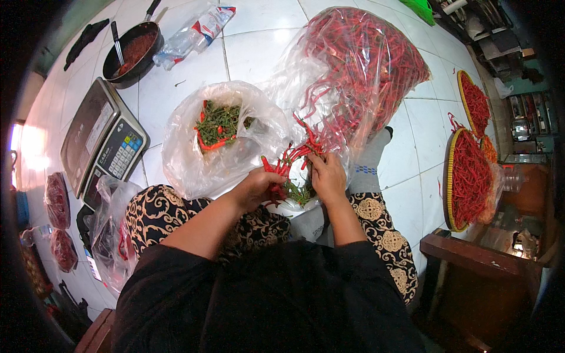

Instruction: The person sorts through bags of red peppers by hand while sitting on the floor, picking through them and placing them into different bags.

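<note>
My left hand [260,187] grips a bunch of red chilies [287,159] with their tips and stems sticking out past the fingers. At the right side of the same bunch, my right hand [327,174] pinches a chili between thumb and fingers. Below the hands, green chili stems [298,194] lie in a pale plastic bag. A large clear plastic bag [366,66] full of red chilies lies ahead to the right, its mouth towards me. Left of the hands, another clear bag [181,145] stands wide, holding green stems and a few orange-red chilies [218,145].
At left are a CAS digital scale [103,145], a frying pan [137,48] with red paste and an empty plastic bottle [198,35]. Round trays of red chilies [470,176] stand at right, near a wooden furniture edge [481,253]. White tiles [406,128] cover the floor.
</note>
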